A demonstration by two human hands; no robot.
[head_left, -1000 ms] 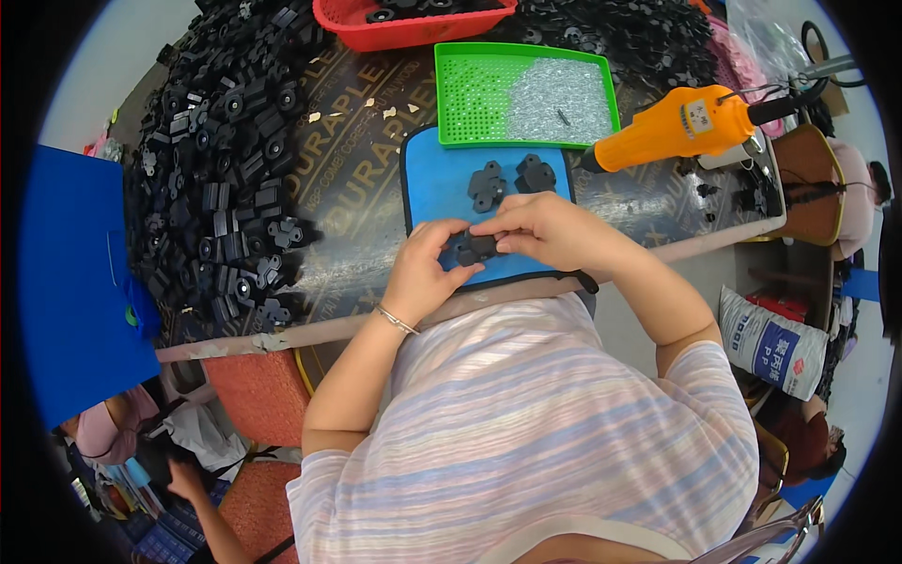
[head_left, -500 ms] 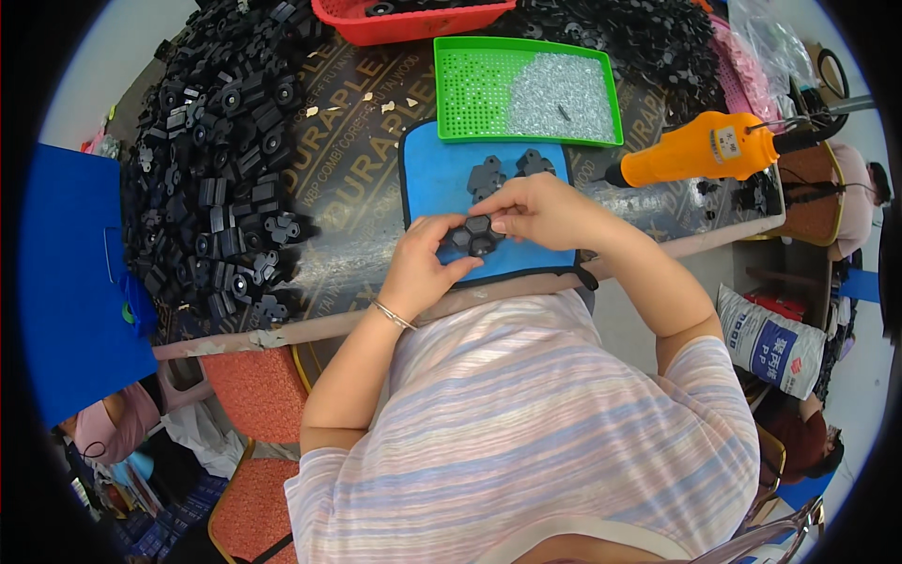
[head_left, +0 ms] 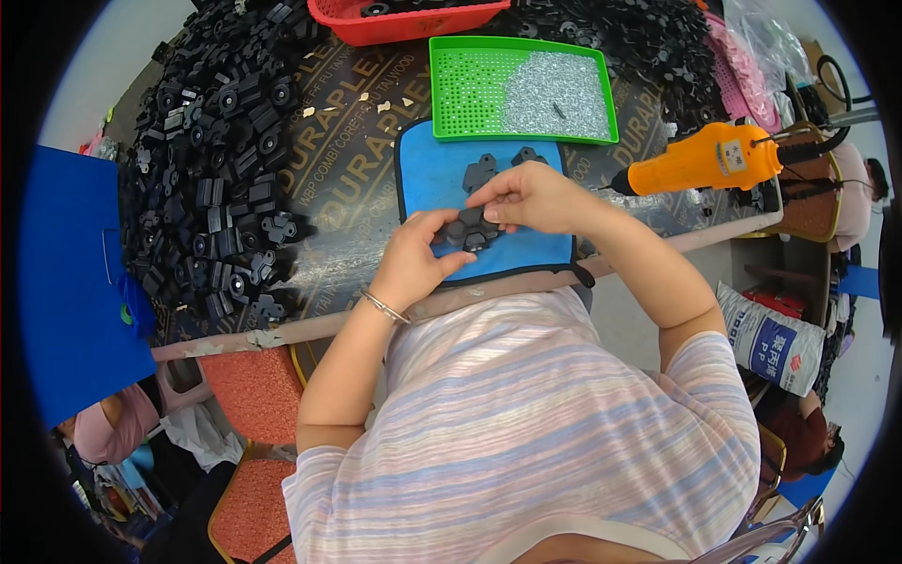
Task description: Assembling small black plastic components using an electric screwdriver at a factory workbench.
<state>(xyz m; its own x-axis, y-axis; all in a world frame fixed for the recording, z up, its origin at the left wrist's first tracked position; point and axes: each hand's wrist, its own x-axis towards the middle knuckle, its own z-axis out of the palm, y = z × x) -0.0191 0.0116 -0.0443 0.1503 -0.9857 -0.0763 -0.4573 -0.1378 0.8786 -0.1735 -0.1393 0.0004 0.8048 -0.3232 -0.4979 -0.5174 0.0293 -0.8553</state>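
Between my two hands is a black plastic part with hexagonal lobes (head_left: 473, 228), just over the blue mat (head_left: 427, 179). My left hand (head_left: 413, 258) grips its left side, thumb at the near edge and fingers at the far edge. The fingertips of my right hand (head_left: 531, 199) pinch its upper right side. Two more black parts lie on the mat beyond my hands: one flat piece (head_left: 479, 173) and another (head_left: 528, 156) partly behind my right hand. What lies under the held part is hidden.
A green perforated tray (head_left: 460, 94) of small silvery pieces stands behind the mat. An orange electric screwdriver (head_left: 691, 162) hangs at the right. Black parts (head_left: 230, 169) are heaped at left, with more at back right. A red basket (head_left: 404, 26) sits at the far edge.
Both hands stay on the black part, which has turned slightly. The orange screwdriver has swung a little to the right and down. The view has shifted slightly.
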